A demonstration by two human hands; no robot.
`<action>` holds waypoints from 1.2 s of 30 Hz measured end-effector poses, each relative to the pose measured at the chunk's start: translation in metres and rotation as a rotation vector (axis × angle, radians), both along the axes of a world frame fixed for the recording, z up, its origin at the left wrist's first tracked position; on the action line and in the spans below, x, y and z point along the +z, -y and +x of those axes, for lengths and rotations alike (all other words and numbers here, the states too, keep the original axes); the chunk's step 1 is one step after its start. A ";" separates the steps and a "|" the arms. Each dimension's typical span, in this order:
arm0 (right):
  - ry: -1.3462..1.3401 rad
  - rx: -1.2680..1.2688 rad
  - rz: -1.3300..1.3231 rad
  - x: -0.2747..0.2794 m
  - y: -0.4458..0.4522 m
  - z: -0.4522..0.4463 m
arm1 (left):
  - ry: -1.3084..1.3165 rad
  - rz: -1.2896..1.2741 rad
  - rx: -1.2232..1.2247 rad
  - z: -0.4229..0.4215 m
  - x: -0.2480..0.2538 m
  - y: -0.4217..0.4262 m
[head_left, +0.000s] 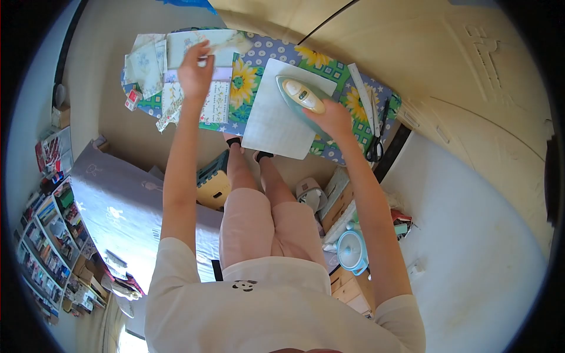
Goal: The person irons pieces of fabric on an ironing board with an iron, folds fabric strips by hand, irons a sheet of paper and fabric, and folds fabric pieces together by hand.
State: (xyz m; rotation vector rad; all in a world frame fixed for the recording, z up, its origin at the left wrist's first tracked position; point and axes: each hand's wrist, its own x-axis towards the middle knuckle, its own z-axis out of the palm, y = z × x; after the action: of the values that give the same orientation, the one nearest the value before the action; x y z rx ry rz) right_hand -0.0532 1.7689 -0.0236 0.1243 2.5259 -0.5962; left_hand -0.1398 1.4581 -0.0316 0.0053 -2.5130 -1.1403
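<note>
My right hand (332, 120) grips the handle of a green and cream iron (303, 97). The iron is on a white cloth square (273, 126) with a faint grid, spread over the sunflower-patterned ironing board (244, 82). Over the far left part of the board, my left hand (196, 72) has its fingers closed on a thin, pale fabric piece (229, 45), which looks blurred. Below that hand lie floral fabric pieces (216, 103), and pale printed pieces (146, 62) are stacked at the board's left end.
A ruler (364, 94) and black-handled scissors (375, 149) lie at the board's right end. A small red and white box (133, 99) sits at the left edge. Nearer me are a yellow step stool (213, 189), a bed (118, 182) and a blue-rimmed pot (352, 252).
</note>
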 end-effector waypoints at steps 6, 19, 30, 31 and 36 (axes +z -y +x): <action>-0.022 0.009 0.032 -0.001 0.003 0.001 | 0.029 -0.068 0.020 0.050 0.005 0.015; -0.047 0.010 0.052 -0.010 0.001 0.004 | 0.360 -0.392 -0.575 0.204 -0.051 -0.097; -0.015 -0.003 0.091 0.001 0.005 0.000 | 0.264 -0.645 -0.539 0.246 -0.075 -0.150; -0.010 -0.012 0.114 0.001 0.006 -0.001 | 0.264 -0.649 -0.538 0.246 -0.076 -0.150; -0.032 -0.060 0.104 0.000 0.002 -0.016 | 0.276 -0.668 -0.547 0.248 -0.080 -0.151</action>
State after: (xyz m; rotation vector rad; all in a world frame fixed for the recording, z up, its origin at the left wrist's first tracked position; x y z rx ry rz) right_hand -0.0688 1.7669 -0.0235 0.2303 2.5920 -0.4935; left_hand 0.1084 1.6086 -0.1116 -0.7870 -3.1288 -0.4108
